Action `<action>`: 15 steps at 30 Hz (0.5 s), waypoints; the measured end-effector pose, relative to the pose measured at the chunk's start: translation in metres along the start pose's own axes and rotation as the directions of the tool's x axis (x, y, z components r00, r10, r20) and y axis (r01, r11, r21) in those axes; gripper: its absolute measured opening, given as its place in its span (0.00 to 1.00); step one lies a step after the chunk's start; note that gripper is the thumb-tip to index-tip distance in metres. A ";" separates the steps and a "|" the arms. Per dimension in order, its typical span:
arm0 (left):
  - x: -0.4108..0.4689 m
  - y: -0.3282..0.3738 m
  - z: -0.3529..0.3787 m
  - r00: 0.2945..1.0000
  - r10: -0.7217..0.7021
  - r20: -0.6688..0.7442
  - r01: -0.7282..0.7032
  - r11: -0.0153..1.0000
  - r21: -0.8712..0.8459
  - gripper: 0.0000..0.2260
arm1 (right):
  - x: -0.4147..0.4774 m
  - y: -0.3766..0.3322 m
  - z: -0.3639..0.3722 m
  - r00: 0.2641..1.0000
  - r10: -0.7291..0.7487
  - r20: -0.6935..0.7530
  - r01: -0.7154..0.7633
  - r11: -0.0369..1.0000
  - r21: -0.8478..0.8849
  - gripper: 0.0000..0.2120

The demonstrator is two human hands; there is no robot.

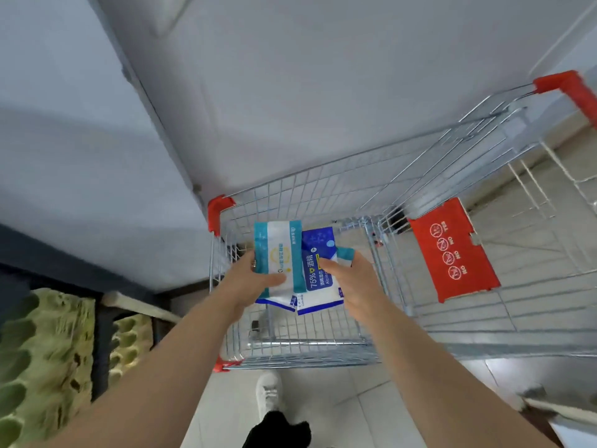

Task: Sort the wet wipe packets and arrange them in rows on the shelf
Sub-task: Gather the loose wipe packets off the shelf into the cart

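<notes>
Both your hands are over the front end of the wire cart [290, 354], holding wet wipe packets above its basket. Your left hand [255, 279] grips a teal packet [279, 250], which stands upright. The thumb lies across its lower face and the fingers curl round its left edge to the back. Under that packet a white one with a blue edge [281, 302] sticks out at the bottom, in the same grip.

Your right hand [355, 282] pinches a blue packet [318, 263] marked 75%, thumb on its face and fingers hidden behind. It sits just right of the teal packet, whose right edge overlaps it. A teal corner [345, 253] of another packet shows above your right knuckles. I cannot tell how it is held.

The packets hang over the cart's near left corner, close to its red corner cap [218, 211]. A red flap [452, 250] with warning signs hangs inside the cart to the right. Green trays [42, 350] are stacked low on your left. Your white shoe [268, 392] stands on the tiled floor [339, 409] just before the cart.
</notes>
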State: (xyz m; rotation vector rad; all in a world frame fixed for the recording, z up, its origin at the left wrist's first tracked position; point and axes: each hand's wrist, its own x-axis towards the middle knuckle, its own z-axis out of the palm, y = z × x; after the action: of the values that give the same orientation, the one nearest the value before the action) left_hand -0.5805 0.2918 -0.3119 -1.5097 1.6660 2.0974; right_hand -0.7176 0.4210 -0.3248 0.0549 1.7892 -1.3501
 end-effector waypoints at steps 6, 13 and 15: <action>0.093 -0.036 0.009 0.994 -0.041 -0.102 0.041 0.999 -0.002 0.21 | 0.097 0.037 0.013 0.995 0.086 0.057 -0.086 0.996 0.000 0.15; 0.191 -0.094 0.011 0.970 -0.076 -0.232 0.090 0.995 0.051 0.23 | 0.206 0.103 0.031 0.986 0.140 0.088 -0.133 0.988 -0.079 0.12; 0.207 -0.107 0.016 0.962 -0.070 -0.263 0.100 0.990 0.103 0.26 | 0.224 0.124 0.035 0.989 0.136 0.055 -0.123 0.974 -0.188 0.09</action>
State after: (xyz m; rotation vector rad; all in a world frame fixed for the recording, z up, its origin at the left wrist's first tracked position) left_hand -0.6360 0.2471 -0.5345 -1.8472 1.7314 1.7913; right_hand -0.7731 0.3453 -0.5651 0.0251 1.8134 -1.0785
